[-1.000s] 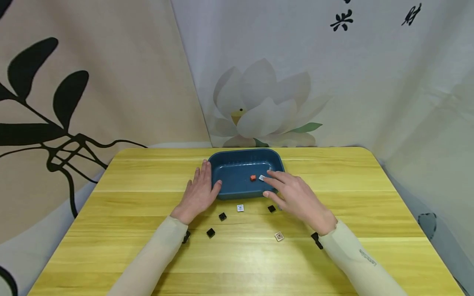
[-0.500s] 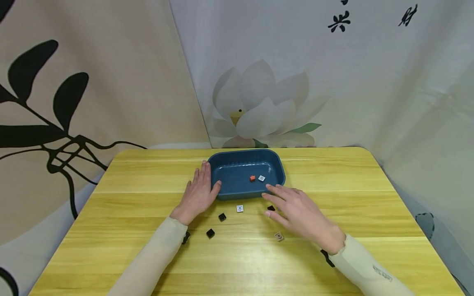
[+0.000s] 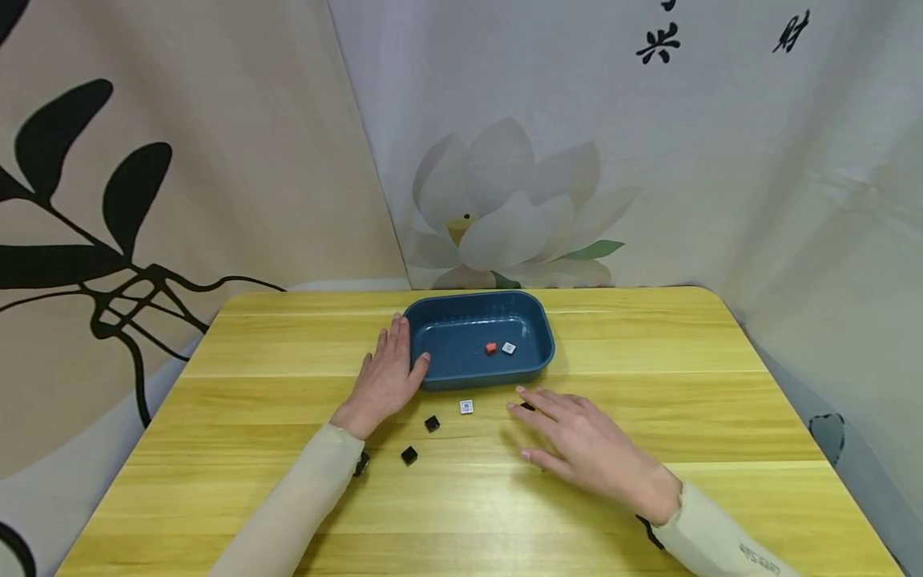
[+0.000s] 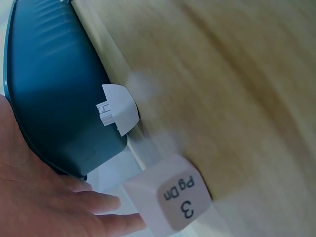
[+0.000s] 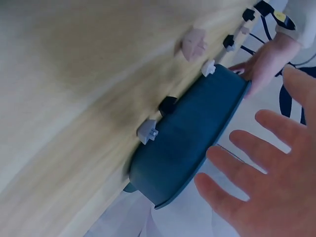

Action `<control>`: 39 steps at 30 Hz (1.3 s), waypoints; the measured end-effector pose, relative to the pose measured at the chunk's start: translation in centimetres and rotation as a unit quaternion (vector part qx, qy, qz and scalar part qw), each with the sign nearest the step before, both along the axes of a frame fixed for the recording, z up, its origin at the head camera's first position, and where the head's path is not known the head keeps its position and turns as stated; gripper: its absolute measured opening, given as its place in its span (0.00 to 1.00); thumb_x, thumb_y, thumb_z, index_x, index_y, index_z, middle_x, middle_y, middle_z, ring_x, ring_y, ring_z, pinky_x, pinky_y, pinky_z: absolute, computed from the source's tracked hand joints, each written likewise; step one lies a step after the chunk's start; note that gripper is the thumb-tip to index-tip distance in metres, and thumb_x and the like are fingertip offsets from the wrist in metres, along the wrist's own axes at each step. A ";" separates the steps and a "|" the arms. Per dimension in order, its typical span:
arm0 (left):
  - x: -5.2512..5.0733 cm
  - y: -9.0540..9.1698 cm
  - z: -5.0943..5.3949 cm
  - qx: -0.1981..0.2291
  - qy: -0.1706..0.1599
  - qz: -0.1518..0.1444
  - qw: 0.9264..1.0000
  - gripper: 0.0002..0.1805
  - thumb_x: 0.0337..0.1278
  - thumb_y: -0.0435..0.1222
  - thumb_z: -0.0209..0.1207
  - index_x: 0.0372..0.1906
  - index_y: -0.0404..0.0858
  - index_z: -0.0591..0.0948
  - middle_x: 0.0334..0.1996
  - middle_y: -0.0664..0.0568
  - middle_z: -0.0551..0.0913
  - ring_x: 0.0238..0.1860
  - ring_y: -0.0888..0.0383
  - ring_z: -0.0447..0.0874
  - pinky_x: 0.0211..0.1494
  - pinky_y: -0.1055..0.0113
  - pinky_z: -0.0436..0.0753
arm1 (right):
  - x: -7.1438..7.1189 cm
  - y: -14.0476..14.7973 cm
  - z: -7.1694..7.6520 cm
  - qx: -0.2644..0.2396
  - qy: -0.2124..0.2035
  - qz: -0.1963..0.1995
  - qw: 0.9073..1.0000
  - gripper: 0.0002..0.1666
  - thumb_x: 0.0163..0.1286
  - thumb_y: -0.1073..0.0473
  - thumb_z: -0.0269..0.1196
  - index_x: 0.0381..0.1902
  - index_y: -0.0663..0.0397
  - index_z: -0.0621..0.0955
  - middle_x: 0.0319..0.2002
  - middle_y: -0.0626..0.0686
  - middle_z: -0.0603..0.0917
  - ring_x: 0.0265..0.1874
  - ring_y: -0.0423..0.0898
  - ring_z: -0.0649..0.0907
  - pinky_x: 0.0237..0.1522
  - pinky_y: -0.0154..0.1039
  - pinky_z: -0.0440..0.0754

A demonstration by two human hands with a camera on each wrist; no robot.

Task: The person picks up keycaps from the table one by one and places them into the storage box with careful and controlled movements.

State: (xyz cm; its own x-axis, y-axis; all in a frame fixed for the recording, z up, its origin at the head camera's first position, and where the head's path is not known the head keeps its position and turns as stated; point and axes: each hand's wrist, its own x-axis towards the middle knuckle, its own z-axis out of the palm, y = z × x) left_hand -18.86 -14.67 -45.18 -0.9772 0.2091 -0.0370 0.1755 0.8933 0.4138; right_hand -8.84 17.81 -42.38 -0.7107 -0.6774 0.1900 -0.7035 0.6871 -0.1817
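Observation:
A blue tray (image 3: 461,372) stands at the back of the table, with a red keycap (image 3: 491,349) and a white keycap (image 3: 508,349) in it. My left hand (image 3: 384,377) rests against the tray's left side, fingers straight. Above the table, in front of the tray's right end, hovers my right hand (image 3: 584,439), fingers spread and holding nothing. Under its fingertips a black keycap (image 3: 528,406) is partly covered. The right wrist view shows a pinkish keycap (image 5: 193,44) and a grey keycap (image 5: 147,131) on the table; the hand mostly hides these in the head view.
Before the tray lie a white keycap (image 3: 466,407) and two black keycaps, one nearer the tray (image 3: 432,424) and another closer to me (image 3: 409,455). A keycap marked 3 PgDn (image 4: 180,197) looms large in the left wrist view. A printed curtain (image 3: 685,184) hangs behind the table.
My right hand has drawn back from over the tray's right end toward me, uncovering the white keycap inside. The left hand stays at the tray's side.

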 end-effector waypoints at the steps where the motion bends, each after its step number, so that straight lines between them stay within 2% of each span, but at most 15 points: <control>1: 0.0 0.0 0.0 0.000 0.000 0.001 1.000 0.45 0.81 0.55 0.41 0.83 0.33 0.38 0.84 0.42 0.34 0.82 0.34 0.41 0.73 0.27 0.54 | 0.1 0.1 -0.1 0.002 -0.003 0.002 1.000 0.37 0.74 0.39 0.64 0.75 0.47 0.74 0.75 0.55 0.72 0.70 0.57 0.75 0.62 0.60 0.77; 9: 0.0 0.1 0.0 0.001 0.003 0.002 1.000 0.45 0.81 0.56 0.41 0.83 0.33 0.38 0.84 0.42 0.35 0.82 0.34 0.41 0.73 0.27 0.55 | 0.6 0.6 -0.5 0.019 -0.017 0.039 0.999 0.40 0.73 0.38 0.65 0.77 0.45 0.72 0.75 0.54 0.71 0.70 0.54 0.76 0.63 0.56 0.78; 16: -0.1 0.0 0.0 0.000 0.004 0.001 1.000 0.45 0.81 0.55 0.41 0.83 0.33 0.39 0.84 0.41 0.35 0.81 0.34 0.41 0.72 0.27 0.55 | 0.7 1.0 -1.0 0.039 0.006 0.081 0.996 0.39 0.70 0.41 0.69 0.74 0.47 0.75 0.74 0.56 0.73 0.64 0.52 0.81 0.58 0.52 0.82; 22: 0.0 0.0 0.1 0.000 0.008 0.000 1.000 0.45 0.81 0.55 0.41 0.83 0.32 0.39 0.84 0.41 0.36 0.81 0.34 0.42 0.72 0.27 0.55 | 0.8 1.1 -1.3 0.043 0.005 0.094 0.995 0.33 0.68 0.45 0.72 0.69 0.47 0.80 0.68 0.56 0.79 0.56 0.51 0.85 0.54 0.52 0.84; 30: 0.1 0.1 -0.1 -0.001 0.008 -0.001 1.000 0.45 0.81 0.55 0.42 0.83 0.32 0.39 0.84 0.41 0.36 0.81 0.33 0.42 0.72 0.27 0.55 | 1.3 1.0 -1.6 0.065 -0.007 0.091 0.994 0.24 0.69 0.52 0.72 0.62 0.45 0.85 0.61 0.52 0.85 0.54 0.49 0.86 0.52 0.53 0.84; 39: 0.0 0.1 0.0 -0.001 0.006 0.002 1.000 0.45 0.81 0.55 0.41 0.83 0.33 0.39 0.84 0.41 0.35 0.81 0.34 0.42 0.72 0.27 0.55 | 1.0 0.9 -1.9 0.040 -0.012 0.111 0.993 0.13 0.68 0.61 0.71 0.51 0.47 0.89 0.48 0.47 0.86 0.45 0.42 0.85 0.49 0.40 0.85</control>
State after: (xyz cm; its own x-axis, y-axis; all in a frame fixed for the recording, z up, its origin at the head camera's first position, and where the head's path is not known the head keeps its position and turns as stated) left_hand -18.82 -14.58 -45.22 -0.9783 0.2055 -0.0248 0.1775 0.8944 0.4105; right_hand -7.80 18.71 -44.25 -0.5455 -0.8303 0.1142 -0.8355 0.5280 -0.1520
